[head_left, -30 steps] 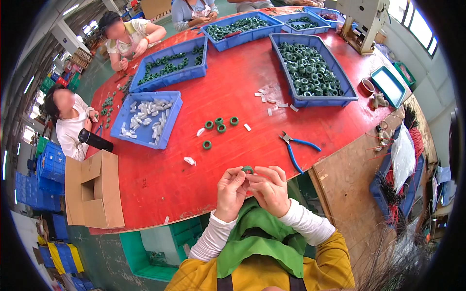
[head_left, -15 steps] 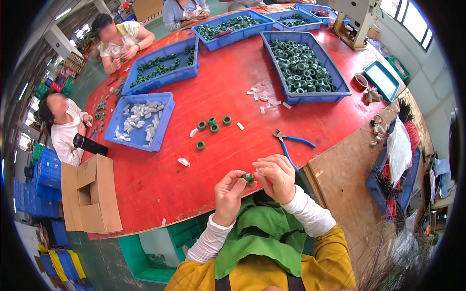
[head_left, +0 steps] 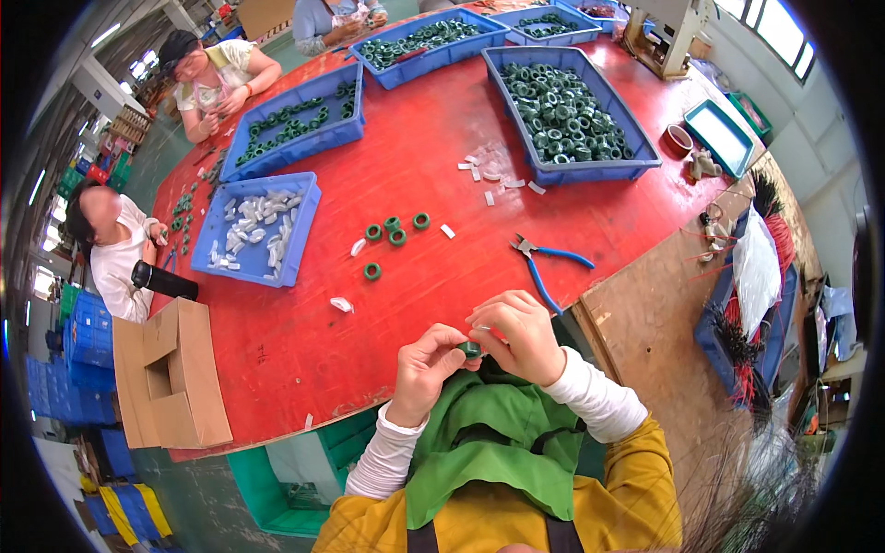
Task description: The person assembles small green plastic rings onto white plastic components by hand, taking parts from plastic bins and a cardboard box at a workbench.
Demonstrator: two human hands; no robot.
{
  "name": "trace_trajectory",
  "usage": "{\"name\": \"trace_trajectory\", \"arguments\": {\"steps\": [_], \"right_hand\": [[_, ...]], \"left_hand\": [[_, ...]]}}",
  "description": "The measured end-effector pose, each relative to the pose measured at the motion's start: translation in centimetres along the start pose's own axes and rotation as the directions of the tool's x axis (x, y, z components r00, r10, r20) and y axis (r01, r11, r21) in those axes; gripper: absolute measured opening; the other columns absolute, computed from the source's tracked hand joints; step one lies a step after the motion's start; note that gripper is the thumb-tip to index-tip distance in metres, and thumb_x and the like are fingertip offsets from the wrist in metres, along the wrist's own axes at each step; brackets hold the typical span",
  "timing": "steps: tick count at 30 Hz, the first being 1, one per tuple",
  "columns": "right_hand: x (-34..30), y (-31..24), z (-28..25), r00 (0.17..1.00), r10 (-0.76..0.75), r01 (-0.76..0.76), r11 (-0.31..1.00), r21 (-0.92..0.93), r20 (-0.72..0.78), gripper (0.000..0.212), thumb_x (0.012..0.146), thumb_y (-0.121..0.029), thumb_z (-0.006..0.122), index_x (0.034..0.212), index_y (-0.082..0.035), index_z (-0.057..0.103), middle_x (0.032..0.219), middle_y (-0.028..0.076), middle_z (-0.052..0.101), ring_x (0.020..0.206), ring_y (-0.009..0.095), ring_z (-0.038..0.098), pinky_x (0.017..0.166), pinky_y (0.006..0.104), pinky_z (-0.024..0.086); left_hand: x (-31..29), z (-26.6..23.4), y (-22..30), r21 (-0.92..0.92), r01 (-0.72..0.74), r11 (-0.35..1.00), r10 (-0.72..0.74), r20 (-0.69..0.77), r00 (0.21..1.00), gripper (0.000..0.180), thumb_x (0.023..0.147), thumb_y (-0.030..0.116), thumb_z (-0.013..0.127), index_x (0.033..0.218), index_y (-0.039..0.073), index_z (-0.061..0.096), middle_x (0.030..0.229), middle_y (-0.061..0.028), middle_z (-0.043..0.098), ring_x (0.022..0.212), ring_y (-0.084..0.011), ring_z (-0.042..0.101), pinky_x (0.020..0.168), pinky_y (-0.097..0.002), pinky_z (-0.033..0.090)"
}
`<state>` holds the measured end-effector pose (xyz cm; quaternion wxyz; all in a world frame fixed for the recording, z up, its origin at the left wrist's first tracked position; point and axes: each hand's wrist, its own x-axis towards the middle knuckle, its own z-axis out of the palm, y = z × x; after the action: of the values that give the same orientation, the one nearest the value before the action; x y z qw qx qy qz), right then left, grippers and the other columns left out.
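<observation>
Clamped a dark green ring (head_left: 470,350) between the thumb and fingers of the left hand (head_left: 424,370), at the near edge of the red table (head_left: 323,364). Held the right hand (head_left: 527,339) just beside it, to the right, with thumb and fingertips pinched on a pale piece (head_left: 484,328) too small to identify. Could not tell whether touching the ring with it. Had five loose green rings (head_left: 392,224) lying farther off, slightly left, near three white pieces (head_left: 341,304), and blue-handled diagonal cutters (head_left: 528,250) to the right. Had also a blue tray (head_left: 308,226) of white pieces farther left and a larger tray (head_left: 595,172) heaped with green rings on the far right.
</observation>
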<state>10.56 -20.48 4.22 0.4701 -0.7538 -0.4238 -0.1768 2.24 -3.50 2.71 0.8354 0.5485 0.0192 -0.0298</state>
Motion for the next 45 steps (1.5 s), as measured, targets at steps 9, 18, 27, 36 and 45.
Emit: {"name": "trace_trajectory", "arguments": {"steps": [9, 18, 27, 36, 45], "right_hand": [[-2.4, 0.1, 0.9, 0.666, 0.518, -0.679, 0.125, 0.723, 0.536, 0.022, 0.093, -0.015, 0.060, 0.104, 0.004, 0.059, 0.101, 0.002, 0.061, 0.092, 0.010, 0.058, 0.081, 0.0265, 0.049], [-4.1, -1.0, 2.0, 0.857, 0.431, -0.508, 0.625, 0.592, 0.281, 0.031, 0.097, -0.014, 0.049, 0.122, 0.000, 0.058, 0.100, 0.008, 0.056, 0.090, 0.015, 0.055, 0.075, 0.0279, 0.046], [-4.1, -1.6, 2.2, 0.926, 0.371, -0.354, 0.802, 0.482, 0.063, 0.033, 0.089, -0.003, 0.058, 0.121, 0.001, 0.054, 0.089, 0.009, 0.058, 0.077, 0.017, 0.060, 0.068, 0.0299, 0.048], [-3.2, -1.1, 1.3, 0.847, 0.477, -0.512, 0.610, 0.605, 0.235, 0.026, 0.086, 0.003, 0.058, 0.111, 0.002, 0.053, 0.089, 0.008, 0.060, 0.071, 0.014, 0.061, 0.068, 0.0292, 0.050], [-2.6, -0.9, 1.5, 0.998, -0.054, 0.050, 0.995, -0.084, -0.039, 0.022, 0.068, -0.012, 0.073, 0.085, -0.008, 0.061, 0.093, 0.007, 0.057, 0.082, 0.025, 0.057, 0.069, 0.0383, 0.047]], "left_hand": [[-0.1, -0.4, -1.7, -0.299, 0.043, 0.953, -0.018, 0.084, 0.996, 0.014, 0.090, 0.008, 0.061, 0.103, 0.002, 0.061, 0.099, -0.0093, 0.058, 0.087, -0.0218, 0.065, 0.076, -0.0342, 0.059], [-0.2, -0.6, -2.7, -0.482, 0.088, 0.872, -0.048, 0.095, 0.994, 0.015, 0.094, 0.013, 0.056, 0.107, 0.007, 0.061, 0.102, -0.0105, 0.065, 0.092, -0.0232, 0.066, 0.079, -0.0385, 0.057], [-0.3, -0.2, -2.5, -0.475, 0.124, 0.871, -0.109, 0.060, 0.992, 0.018, 0.095, 0.010, 0.054, 0.111, 0.004, 0.059, 0.107, -0.0096, 0.062, 0.096, -0.0229, 0.064, 0.081, -0.0400, 0.057], [0.1, -1.2, -1.3, 0.164, -0.091, 0.982, 0.076, 0.098, 0.992, 0.022, 0.094, 0.009, 0.055, 0.114, 0.002, 0.061, 0.107, -0.0066, 0.057, 0.093, -0.0200, 0.064, 0.079, -0.0343, 0.058], [0.2, -0.2, -1.8, -0.130, 0.052, 0.990, -0.056, -0.026, 0.998, 0.022, 0.095, 0.005, 0.053, 0.116, -0.002, 0.058, 0.100, -0.0081, 0.063, 0.090, -0.0169, 0.064, 0.081, -0.0327, 0.057]]}}
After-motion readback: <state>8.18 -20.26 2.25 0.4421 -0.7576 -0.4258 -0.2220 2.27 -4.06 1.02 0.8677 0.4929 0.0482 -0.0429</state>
